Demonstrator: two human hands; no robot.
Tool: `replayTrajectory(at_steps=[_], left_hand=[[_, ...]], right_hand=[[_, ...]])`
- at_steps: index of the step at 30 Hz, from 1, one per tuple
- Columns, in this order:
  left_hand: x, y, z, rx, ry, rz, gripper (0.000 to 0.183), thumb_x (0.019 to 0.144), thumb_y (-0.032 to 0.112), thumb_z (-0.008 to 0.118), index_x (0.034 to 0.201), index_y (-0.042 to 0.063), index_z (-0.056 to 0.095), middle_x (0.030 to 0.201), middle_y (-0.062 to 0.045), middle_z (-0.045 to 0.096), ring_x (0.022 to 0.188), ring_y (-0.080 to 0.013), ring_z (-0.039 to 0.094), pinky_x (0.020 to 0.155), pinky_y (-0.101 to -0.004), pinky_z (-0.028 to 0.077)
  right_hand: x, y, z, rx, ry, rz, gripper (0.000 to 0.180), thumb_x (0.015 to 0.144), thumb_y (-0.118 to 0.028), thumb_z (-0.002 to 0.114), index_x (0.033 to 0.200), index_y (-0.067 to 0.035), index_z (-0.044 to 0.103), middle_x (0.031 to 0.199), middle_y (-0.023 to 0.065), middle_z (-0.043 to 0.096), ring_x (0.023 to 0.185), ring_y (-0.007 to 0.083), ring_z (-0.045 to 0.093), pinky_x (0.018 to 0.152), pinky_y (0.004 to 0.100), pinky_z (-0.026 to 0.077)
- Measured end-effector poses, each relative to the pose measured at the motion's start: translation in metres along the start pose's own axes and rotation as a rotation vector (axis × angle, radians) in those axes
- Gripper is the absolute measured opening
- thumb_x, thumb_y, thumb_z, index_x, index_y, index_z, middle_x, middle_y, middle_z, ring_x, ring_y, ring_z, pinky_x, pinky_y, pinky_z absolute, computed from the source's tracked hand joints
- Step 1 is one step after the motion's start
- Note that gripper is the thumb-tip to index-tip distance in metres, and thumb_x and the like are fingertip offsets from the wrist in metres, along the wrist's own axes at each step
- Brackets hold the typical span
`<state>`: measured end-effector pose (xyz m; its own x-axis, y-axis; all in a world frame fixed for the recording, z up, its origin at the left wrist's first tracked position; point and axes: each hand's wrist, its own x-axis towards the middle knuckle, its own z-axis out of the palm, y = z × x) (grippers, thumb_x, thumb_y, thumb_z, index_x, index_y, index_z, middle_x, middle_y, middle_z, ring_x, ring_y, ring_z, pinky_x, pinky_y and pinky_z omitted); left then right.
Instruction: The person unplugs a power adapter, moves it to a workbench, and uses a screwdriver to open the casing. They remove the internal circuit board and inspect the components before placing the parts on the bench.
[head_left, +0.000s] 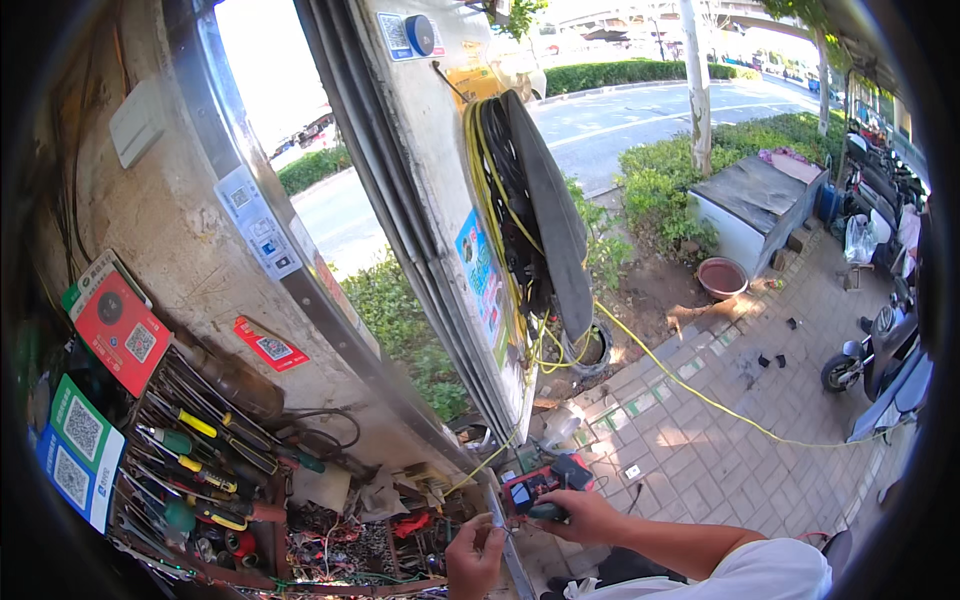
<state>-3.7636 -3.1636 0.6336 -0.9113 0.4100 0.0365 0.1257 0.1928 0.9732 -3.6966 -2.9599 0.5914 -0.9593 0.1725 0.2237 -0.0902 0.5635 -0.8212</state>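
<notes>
My right hand (576, 516) grips a dark green handle (549, 512), part of a tool whose tip I cannot make out. Close to it on the left, the thumb and fingers of my left hand (475, 556) pinch a small thin piece, perhaps a wire, too small to name. Both hands are at the metal edge (511, 564) of a cluttered workbench. Just beyond my right hand lies a red device (520, 493) with a dark block (572, 471) on it.
Screwdrivers (199, 424) and other hand tools fill a rack at the left. Compartments of small metal parts (367, 547) lie beside my left hand. A yellow cable (697, 394) crosses the paving from a hanging coil (491, 172). A scooter (870, 360) stands at right.
</notes>
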Motion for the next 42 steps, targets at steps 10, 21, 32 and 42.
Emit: replayTrajectory(at_steps=[10, 21, 32, 42], left_hand=[[0.142, -0.029, 0.091, -0.301, -0.05, -0.106, 0.031, 0.097, 0.03, 0.063, 0.111, 0.003, 0.062, 0.097, -0.006, 0.066, 0.072, -0.0091, 0.058, 0.065, -0.0245, 0.047], [0.335, 0.041, 0.26, -0.492, -0.538, 0.071, 0.083, 0.092, 0.034, 0.067, 0.155, 0.003, 0.024, 0.15, -0.022, 0.041, 0.137, -0.0284, 0.042, 0.111, -0.0383, 0.036], [0.297, -0.008, 0.324, -0.423, -0.78, 0.16, 0.049, 0.093, 0.037, 0.067, 0.117, -0.005, 0.063, 0.116, -0.017, 0.067, 0.108, -0.0218, 0.063, 0.091, -0.0305, 0.049], [0.421, -0.083, 0.234, -0.192, 0.268, 0.278, 0.031, 0.09, 0.013, 0.067, 0.117, -0.002, 0.062, 0.104, -0.016, 0.066, 0.086, -0.0256, 0.065, 0.076, -0.0343, 0.053]], right_hand=[[-0.059, 0.083, -0.094, 0.027, 0.08, 0.459, 0.032, 0.082, -0.034, 0.08, 0.095, -0.006, 0.07, 0.075, 0.0116, 0.069, 0.068, 0.0226, 0.067, 0.065, 0.0336, 0.053], [-0.09, 0.08, -0.105, -0.044, 0.405, 0.691, 0.023, 0.082, -0.023, 0.079, 0.091, -0.005, 0.07, 0.073, 0.0128, 0.067, 0.065, 0.0249, 0.064, 0.063, 0.0354, 0.052], [-0.075, 0.063, -0.082, -0.096, 0.351, 0.811, 0.026, 0.08, -0.022, 0.08, 0.096, -0.005, 0.07, 0.082, 0.0157, 0.07, 0.075, 0.0305, 0.07, 0.068, 0.0371, 0.054], [-0.059, 0.048, -0.08, -0.185, 0.19, 0.804, 0.03, 0.08, -0.027, 0.08, 0.099, -0.006, 0.07, 0.086, 0.0152, 0.071, 0.077, 0.0321, 0.07, 0.069, 0.0379, 0.055]])
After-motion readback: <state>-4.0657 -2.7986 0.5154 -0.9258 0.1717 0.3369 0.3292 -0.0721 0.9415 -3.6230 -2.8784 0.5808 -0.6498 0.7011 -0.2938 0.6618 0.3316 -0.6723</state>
